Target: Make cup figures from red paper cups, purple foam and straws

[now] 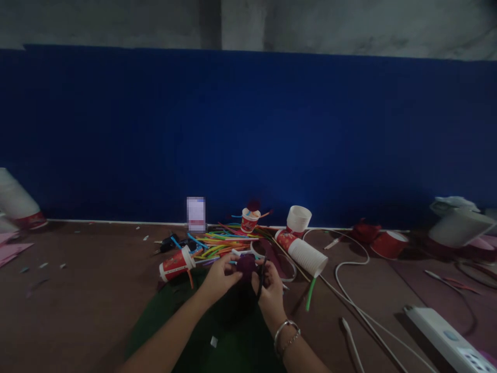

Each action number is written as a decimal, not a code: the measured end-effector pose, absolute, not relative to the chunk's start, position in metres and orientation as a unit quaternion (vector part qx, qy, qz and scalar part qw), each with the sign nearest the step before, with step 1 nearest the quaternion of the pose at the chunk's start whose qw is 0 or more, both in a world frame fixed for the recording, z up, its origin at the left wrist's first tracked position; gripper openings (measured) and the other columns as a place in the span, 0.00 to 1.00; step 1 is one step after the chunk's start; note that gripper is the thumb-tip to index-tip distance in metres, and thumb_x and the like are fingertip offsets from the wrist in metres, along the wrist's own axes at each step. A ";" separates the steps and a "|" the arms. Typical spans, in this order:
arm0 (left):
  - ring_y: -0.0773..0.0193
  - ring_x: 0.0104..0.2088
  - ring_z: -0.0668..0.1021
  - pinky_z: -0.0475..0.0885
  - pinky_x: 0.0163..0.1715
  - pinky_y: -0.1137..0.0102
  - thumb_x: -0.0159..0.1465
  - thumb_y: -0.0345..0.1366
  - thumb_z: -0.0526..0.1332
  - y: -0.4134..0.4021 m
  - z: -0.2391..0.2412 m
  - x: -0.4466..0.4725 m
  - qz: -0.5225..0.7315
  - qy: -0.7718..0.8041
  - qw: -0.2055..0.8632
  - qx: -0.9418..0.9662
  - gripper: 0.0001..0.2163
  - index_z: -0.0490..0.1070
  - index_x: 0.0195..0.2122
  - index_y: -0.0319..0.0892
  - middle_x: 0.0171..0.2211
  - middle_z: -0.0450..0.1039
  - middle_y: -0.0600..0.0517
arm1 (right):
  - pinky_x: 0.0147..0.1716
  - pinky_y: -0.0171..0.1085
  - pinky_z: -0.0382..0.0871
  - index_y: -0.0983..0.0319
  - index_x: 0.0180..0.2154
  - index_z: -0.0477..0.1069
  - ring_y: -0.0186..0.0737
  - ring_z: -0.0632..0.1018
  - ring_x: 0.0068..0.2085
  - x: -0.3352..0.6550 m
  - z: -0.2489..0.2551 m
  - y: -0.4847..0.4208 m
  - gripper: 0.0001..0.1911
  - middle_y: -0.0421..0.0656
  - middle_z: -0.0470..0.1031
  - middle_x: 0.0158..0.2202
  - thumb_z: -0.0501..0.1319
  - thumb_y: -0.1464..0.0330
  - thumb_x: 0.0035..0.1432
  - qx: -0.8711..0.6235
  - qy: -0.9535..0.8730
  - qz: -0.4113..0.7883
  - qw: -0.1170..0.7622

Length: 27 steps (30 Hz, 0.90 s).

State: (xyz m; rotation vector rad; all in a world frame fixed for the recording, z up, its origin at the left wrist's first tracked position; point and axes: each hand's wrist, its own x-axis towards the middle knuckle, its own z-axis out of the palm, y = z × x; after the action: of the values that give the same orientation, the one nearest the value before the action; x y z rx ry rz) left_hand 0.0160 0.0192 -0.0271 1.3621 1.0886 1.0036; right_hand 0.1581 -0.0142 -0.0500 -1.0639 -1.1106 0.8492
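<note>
Low over the dark green cloth (155, 316) I hold a dark purple round piece (246, 266) between my two hands. The fingers and thumb of my left hand (219, 277) pinch it from the left. My right hand (271, 290), with a silver bracelet at the wrist, is closed at its right side, thumb against the piece. A thin dark strip (261, 287) runs through the right fingers; whether it is joined to the purple piece I cannot tell. Just beyond lie many coloured pipe-cleaner-like sticks (217, 242).
A tipped red paper cup (176, 264) lies left, an upright cup (249, 221) behind. Stacked white cups (306, 255) lie right, near a green stick (310, 294). White cables (359, 308) run toward a power strip (446, 331). A phone-like lit screen (196, 214) leans against the blue partition (248, 129).
</note>
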 end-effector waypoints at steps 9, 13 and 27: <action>0.67 0.22 0.72 0.65 0.24 0.74 0.49 0.39 0.65 0.028 -0.028 0.009 0.538 0.496 0.470 0.493 0.09 0.71 0.27 0.40 0.21 0.71 0.55 | 0.33 0.37 0.70 0.61 0.39 0.66 0.38 0.73 0.31 0.158 -0.053 -0.012 0.14 0.40 0.72 0.30 0.63 0.63 0.51 -0.477 -0.461 0.364 0.654; 0.66 0.24 0.74 0.65 0.24 0.74 0.49 0.39 0.65 0.031 -0.029 0.005 0.583 0.505 0.444 0.456 0.10 0.70 0.30 0.40 0.24 0.73 0.54 | 0.35 0.38 0.70 0.60 0.38 0.66 0.39 0.74 0.33 0.160 -0.052 -0.009 0.13 0.41 0.72 0.32 0.63 0.63 0.50 -0.495 -0.434 0.332 0.676; 0.70 0.16 0.69 0.60 0.17 0.77 0.47 0.37 0.66 0.021 -0.023 0.017 0.534 0.492 0.514 0.458 0.10 0.65 0.27 0.42 0.17 0.69 0.58 | 0.31 0.36 0.70 0.60 0.39 0.66 0.39 0.74 0.30 0.157 -0.051 -0.010 0.15 0.41 0.73 0.30 0.64 0.62 0.50 -0.485 -0.451 0.377 0.648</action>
State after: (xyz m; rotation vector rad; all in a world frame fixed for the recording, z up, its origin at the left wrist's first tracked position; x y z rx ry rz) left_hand 0.0171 0.0213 -0.0228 1.1001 1.1826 1.2832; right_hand 0.1573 -0.0104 -0.0513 -1.1018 -1.0242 0.8562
